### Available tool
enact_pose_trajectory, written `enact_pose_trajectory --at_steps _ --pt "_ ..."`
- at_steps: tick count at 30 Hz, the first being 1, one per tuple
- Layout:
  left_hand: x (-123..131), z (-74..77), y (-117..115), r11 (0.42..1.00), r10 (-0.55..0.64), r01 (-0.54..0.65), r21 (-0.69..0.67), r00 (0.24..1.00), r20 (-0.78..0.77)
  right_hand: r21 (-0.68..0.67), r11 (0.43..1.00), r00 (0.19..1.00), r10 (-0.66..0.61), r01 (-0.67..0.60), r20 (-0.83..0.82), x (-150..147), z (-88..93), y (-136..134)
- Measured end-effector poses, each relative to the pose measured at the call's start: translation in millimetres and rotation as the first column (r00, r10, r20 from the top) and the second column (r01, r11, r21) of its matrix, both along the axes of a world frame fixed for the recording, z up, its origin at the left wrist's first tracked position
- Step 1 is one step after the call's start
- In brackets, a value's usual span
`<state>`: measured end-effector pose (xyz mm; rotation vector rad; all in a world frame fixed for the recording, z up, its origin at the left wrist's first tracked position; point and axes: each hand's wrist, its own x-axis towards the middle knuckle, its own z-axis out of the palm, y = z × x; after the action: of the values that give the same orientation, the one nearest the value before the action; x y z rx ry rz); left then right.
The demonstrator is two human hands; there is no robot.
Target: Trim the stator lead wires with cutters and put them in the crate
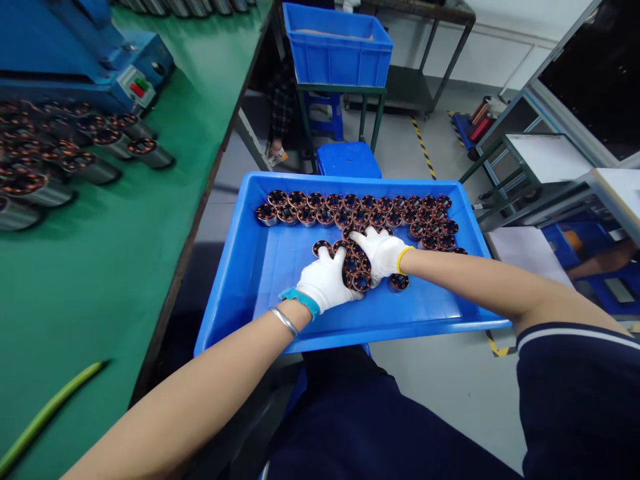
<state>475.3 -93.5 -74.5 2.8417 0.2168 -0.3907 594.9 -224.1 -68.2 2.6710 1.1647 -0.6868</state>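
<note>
Both hands wear white gloves and are over a blue tray (pixel 280 327) that holds rows of round metal parts with copper windings (pixel 325 215). My left hand (pixel 326 279) is wrapped against the left side of a cluster of these parts (pixel 353 264), its fingers spread over their tops. From the right, my right hand (pixel 381 252) presses on the same cluster, with fingers reaching over the upper parts. The cluster sits between the two hands. One single part (pixel 399 283) stands just below my right hand. Some fingertips are hidden among the parts.
On the left, a green workbench (pixel 150 247) carries a blue machine (pixel 100 73) and more metal parts (pixel 90 167). A blue bin (pixel 340 57) and a blue stool (pixel 349 160) stand beyond the tray. A person's arm (pixel 605 260) shows at the right, and a foot (pixel 277 155) beyond the bench.
</note>
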Motion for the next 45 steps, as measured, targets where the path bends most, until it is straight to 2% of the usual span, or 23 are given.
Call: enact_pose_trajectory --at_steps 4,15,22,26,33,38,45 --pt "0 -1.1 -1 1.0 0.008 -0.008 -0.008 1.0 -0.01 -0.031 1.0 1.0 0.006 -0.006 0.002 0 -0.1 1" --pt "-14 4.8 -1 0.999 -0.034 0.034 -0.011 0.999 -0.016 0.043 0.999 1.0 0.009 -0.009 0.013 -25 9.3 -13" --pt "-14 5.0 0 0.999 -0.041 0.041 -0.004 0.999 -0.017 0.129 0.992 0.999 -0.024 0.018 0.041 -33 7.8 -20" --pt "-13 6.4 0 0.999 -0.038 0.038 -0.006 0.999 -0.029 0.156 0.988 0.999 0.008 -0.014 0.036 -31 8.0 -27" --pt "-14 4.4 -1 1.0 -0.022 0.022 -0.016 0.999 -0.033 0.006 0.986 0.986 0.165 -0.165 0.006 -16 3.0 -20" --pt "-13 1.0 -3 1.0 0.007 -0.008 -0.014 1.0 -0.028 -0.031 0.989 0.988 0.146 -0.144 0.046 -16 4.1 -10" --pt "-13 3.0 3 0.999 -0.041 0.041 -0.024 0.999 -0.001 -0.036 0.996 0.996 0.084 -0.083 0.028 -23 9.7 -11"
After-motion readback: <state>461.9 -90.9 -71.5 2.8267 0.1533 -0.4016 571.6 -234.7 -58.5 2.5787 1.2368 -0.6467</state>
